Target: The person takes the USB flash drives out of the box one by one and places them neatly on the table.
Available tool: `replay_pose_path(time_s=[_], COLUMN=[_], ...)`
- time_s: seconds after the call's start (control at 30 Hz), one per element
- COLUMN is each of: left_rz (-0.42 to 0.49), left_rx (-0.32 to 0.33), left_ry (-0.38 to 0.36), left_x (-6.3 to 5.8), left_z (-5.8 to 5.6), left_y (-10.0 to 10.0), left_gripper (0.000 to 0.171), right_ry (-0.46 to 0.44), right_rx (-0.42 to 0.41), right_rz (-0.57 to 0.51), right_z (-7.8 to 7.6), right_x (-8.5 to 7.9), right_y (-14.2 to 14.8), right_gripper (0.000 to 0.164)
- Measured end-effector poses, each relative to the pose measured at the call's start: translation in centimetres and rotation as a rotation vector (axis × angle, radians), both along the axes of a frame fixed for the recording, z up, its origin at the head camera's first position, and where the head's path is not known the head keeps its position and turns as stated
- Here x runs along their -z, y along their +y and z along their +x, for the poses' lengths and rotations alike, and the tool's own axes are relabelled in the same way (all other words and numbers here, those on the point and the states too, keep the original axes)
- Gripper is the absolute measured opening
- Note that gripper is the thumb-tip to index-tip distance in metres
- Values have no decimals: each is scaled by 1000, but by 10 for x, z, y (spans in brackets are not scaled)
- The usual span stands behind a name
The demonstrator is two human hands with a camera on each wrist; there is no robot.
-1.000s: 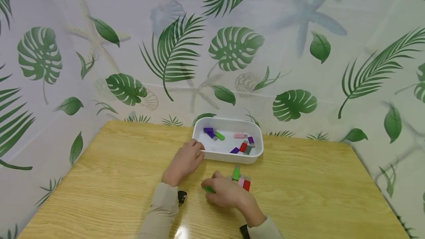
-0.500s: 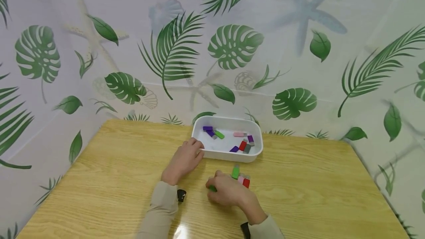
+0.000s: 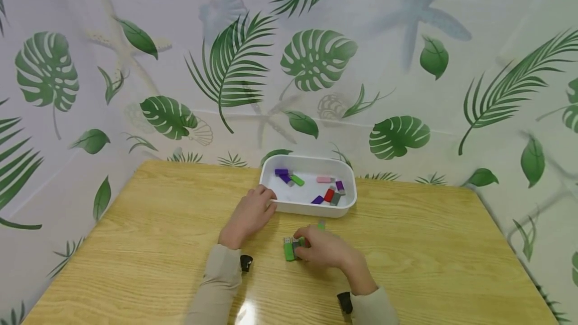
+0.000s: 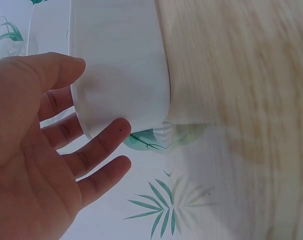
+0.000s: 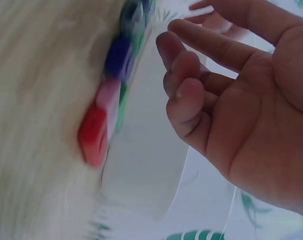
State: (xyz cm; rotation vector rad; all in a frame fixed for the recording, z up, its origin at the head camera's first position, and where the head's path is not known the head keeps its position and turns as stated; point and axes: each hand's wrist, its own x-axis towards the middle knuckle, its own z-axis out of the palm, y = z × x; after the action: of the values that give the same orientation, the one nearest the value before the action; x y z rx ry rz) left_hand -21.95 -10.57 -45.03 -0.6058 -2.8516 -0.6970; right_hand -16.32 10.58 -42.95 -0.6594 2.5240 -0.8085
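Observation:
In the head view my left hand (image 3: 250, 214) grips the near left corner of a white tray (image 3: 311, 209). Its thumb lies outside the wall and some fingers reach behind the rim (image 4: 74, 100). My right hand (image 3: 327, 249) is over a row of USB sticks, fingers loosely bent and holding nothing. A green USB stick (image 3: 288, 250) and a grey USB stick (image 3: 296, 248) show at the row's left. The right wrist view, blurred, shows a red USB stick (image 5: 93, 135), a pink USB stick (image 5: 107, 95) and a purple USB stick (image 5: 119, 59), apart from the fingers.
Inside the tray lie several USB sticks, including a light green one (image 3: 297, 180), a pink one (image 3: 323, 179) and a red one (image 3: 329, 194). The wooden table (image 3: 433, 245) ends at a leaf-printed cloth (image 3: 253, 64) behind the tray.
My right hand has moved right and let go of the green USB stick, which now lies beside the grey one. My left hand stays on the tray. The head view has tilted slightly.

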Motion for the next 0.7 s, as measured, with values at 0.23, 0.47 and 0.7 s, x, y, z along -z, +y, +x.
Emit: replay_pose_path(time_s=[0.23,0.47,0.7], left_rz=[12,14,12], left_rx=[-3,-4,-9], left_ry=[-9,-10,-14], left_x=[0,1,1], left_z=[1,2,1], left_y=[0,0,0], left_gripper=[17,16,17], right_ry=[34,-3,-8], right_rx=[81,132,135], right_rz=[-16,-27,-35], right_z=[-6,-7,-8], right_x=[-3,-6,-9], right_y=[22,30,32], right_gripper=[33,33,34])
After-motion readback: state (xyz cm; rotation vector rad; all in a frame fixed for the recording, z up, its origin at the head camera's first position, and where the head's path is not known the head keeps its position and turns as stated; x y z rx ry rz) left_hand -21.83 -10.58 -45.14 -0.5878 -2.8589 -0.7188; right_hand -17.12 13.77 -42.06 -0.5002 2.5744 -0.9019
